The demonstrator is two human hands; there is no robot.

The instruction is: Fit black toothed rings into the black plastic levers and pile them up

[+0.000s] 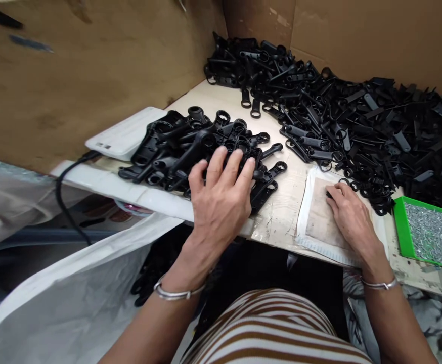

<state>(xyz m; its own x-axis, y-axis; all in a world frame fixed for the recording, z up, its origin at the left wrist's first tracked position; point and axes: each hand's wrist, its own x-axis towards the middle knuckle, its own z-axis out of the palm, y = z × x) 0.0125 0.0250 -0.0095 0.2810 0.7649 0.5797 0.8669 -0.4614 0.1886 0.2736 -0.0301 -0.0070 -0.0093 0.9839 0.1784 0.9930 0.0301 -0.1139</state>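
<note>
My left hand lies flat, fingers spread, on top of a small heap of black plastic parts with ring ends at the near left of the table. My right hand rests on a worn white pad, its fingertips curled against a small black piece at the pad's far edge. A much larger pile of black plastic parts spreads across the back and right of the table.
A green tray of small silver screws sits at the right. A white device with a black cable lies at the left. Brown cardboard walls enclose the table. A white sack hangs open below the table's edge.
</note>
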